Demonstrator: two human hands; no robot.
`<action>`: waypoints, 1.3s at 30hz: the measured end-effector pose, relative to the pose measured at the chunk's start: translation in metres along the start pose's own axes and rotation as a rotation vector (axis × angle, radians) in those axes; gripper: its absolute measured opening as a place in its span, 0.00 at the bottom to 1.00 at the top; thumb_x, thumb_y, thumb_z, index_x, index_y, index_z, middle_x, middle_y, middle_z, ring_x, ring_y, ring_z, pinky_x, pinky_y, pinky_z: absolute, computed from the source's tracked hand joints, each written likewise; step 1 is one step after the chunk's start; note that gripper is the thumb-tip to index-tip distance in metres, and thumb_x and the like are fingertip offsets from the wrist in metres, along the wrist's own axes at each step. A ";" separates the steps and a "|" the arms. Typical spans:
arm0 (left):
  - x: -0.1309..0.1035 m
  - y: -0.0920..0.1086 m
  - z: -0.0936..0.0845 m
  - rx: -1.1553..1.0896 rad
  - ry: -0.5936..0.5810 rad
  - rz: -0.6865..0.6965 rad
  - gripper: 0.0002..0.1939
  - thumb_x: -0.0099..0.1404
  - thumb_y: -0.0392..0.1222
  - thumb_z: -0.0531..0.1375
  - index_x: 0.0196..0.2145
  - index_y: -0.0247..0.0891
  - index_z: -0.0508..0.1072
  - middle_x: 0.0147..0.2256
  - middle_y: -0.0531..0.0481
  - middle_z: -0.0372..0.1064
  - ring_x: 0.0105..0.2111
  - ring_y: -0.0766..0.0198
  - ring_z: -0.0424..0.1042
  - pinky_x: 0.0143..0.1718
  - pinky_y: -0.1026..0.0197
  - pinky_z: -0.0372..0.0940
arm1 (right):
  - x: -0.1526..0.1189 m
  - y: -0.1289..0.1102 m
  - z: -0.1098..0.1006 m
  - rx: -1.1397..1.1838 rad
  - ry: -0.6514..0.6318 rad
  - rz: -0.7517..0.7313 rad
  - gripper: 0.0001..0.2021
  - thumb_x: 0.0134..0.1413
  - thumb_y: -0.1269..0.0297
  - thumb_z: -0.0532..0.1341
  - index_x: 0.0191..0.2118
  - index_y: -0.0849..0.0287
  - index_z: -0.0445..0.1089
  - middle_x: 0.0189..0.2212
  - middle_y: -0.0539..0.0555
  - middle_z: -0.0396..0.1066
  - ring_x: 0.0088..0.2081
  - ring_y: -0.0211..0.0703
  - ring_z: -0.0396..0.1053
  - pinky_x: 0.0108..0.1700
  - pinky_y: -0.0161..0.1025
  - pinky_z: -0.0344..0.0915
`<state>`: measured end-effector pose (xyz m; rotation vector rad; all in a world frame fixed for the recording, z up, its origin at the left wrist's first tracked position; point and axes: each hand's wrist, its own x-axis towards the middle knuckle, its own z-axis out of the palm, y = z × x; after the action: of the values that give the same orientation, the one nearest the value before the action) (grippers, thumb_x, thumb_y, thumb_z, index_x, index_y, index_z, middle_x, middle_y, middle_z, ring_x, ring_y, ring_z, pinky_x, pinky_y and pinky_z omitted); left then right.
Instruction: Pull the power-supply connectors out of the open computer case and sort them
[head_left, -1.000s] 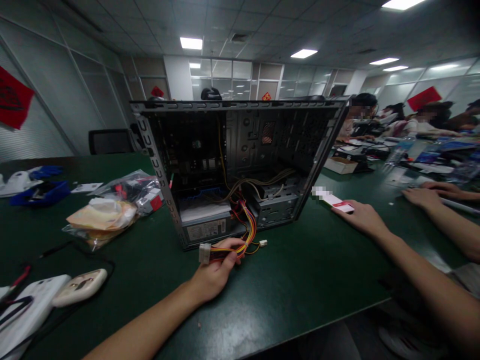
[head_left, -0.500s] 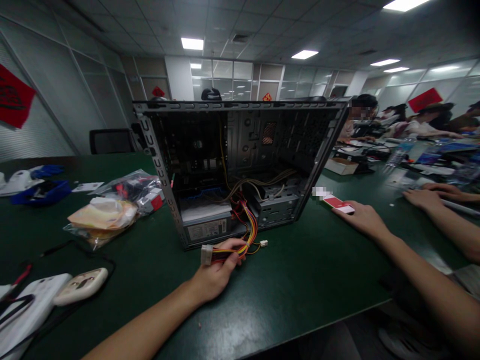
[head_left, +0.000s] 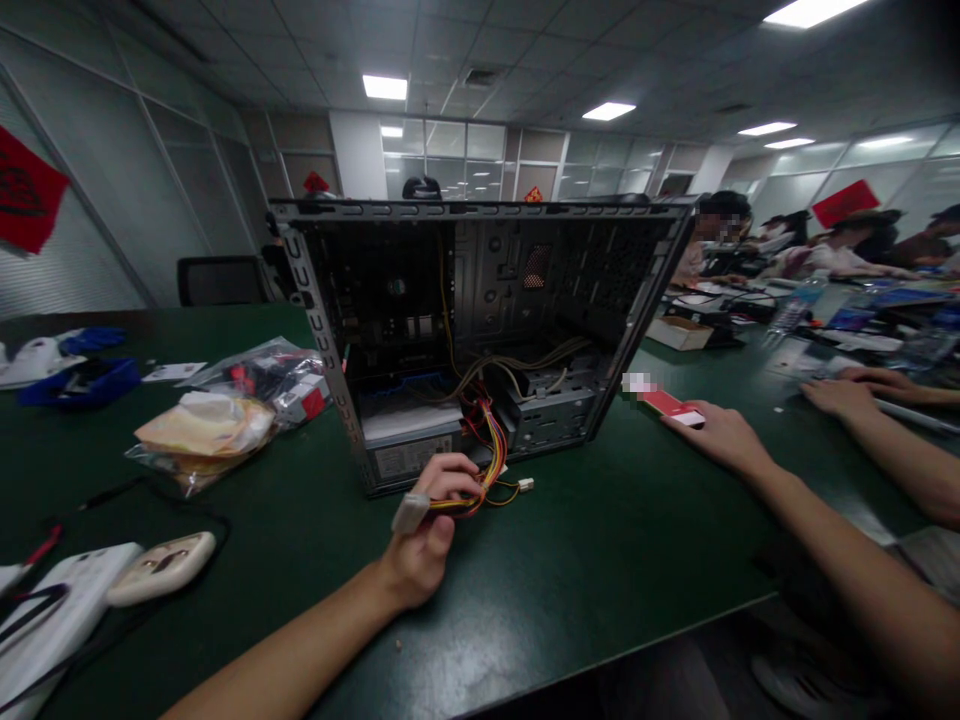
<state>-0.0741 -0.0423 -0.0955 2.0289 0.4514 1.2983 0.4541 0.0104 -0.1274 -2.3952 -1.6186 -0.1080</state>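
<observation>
A computer case (head_left: 480, 210) stands on the table with its side open toward me. From its lower part, above the power supply (head_left: 416, 455), comes a bundle of red, yellow and black power cables (head_left: 496, 440). My left hand (head_left: 424, 545) holds this bundle in front of the case, with fingers curled around it and the thumb lowered. The wide pale connector (head_left: 410, 513) sticks out past the hand to the left. A small white plug (head_left: 526, 484) hangs to its right. My right hand (head_left: 724, 440) grips the end of a flat red-and-white object (head_left: 671, 405) on the table.
Clear bags with small parts (head_left: 217, 420) lie left of the case. Closer in are a white power strip (head_left: 75, 610) and a beige oval device (head_left: 161, 568). At right, another person's hands (head_left: 840, 395) rest on the table, with a box (head_left: 679, 332) and bottle (head_left: 791, 310) beyond.
My left hand has turned, with the fingers lifted higher and the thumb dropped below the cables. The connector has tilted and shifted slightly left. My right hand stays about where it was.
</observation>
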 end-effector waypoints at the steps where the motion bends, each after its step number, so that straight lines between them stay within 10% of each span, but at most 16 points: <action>1: 0.001 0.002 -0.001 -0.020 -0.055 -0.011 0.30 0.70 0.64 0.42 0.45 0.41 0.73 0.48 0.42 0.61 0.48 0.51 0.64 0.50 0.49 0.60 | 0.000 0.000 0.000 -0.001 0.001 0.000 0.36 0.56 0.38 0.51 0.55 0.67 0.68 0.49 0.68 0.73 0.50 0.64 0.69 0.49 0.49 0.66; 10: 0.005 0.004 0.000 -0.107 -0.162 -0.152 0.35 0.67 0.67 0.46 0.44 0.37 0.80 0.55 0.38 0.63 0.47 0.51 0.67 0.47 0.53 0.63 | -0.001 -0.002 -0.002 0.002 0.007 0.004 0.35 0.56 0.38 0.51 0.53 0.65 0.68 0.48 0.67 0.74 0.48 0.63 0.70 0.46 0.49 0.67; 16: 0.010 0.005 0.003 -0.290 -0.182 -0.359 0.27 0.66 0.62 0.54 0.44 0.34 0.77 0.35 0.42 0.77 0.36 0.55 0.75 0.44 0.55 0.65 | -0.002 -0.004 -0.005 0.015 -0.012 0.036 0.36 0.54 0.36 0.51 0.53 0.66 0.68 0.47 0.68 0.73 0.47 0.63 0.71 0.43 0.48 0.68; 27: 0.013 -0.007 0.003 -0.366 -0.135 -0.510 0.27 0.66 0.60 0.56 0.27 0.30 0.76 0.22 0.49 0.71 0.17 0.71 0.61 0.26 0.64 0.58 | -0.001 0.000 -0.001 0.018 0.001 0.026 0.37 0.55 0.36 0.51 0.54 0.66 0.68 0.47 0.67 0.73 0.47 0.63 0.71 0.43 0.47 0.67; 39: 0.012 -0.013 0.002 -0.339 -0.179 -0.491 0.25 0.68 0.56 0.55 0.28 0.31 0.75 0.23 0.49 0.69 0.21 0.68 0.64 0.30 0.64 0.60 | 0.000 0.000 -0.002 0.023 0.014 0.002 0.35 0.54 0.37 0.52 0.51 0.65 0.69 0.46 0.66 0.74 0.47 0.63 0.70 0.45 0.48 0.66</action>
<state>-0.0660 -0.0265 -0.0978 1.6008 0.5599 0.8220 0.4541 0.0104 -0.1257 -2.3740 -1.6025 -0.1046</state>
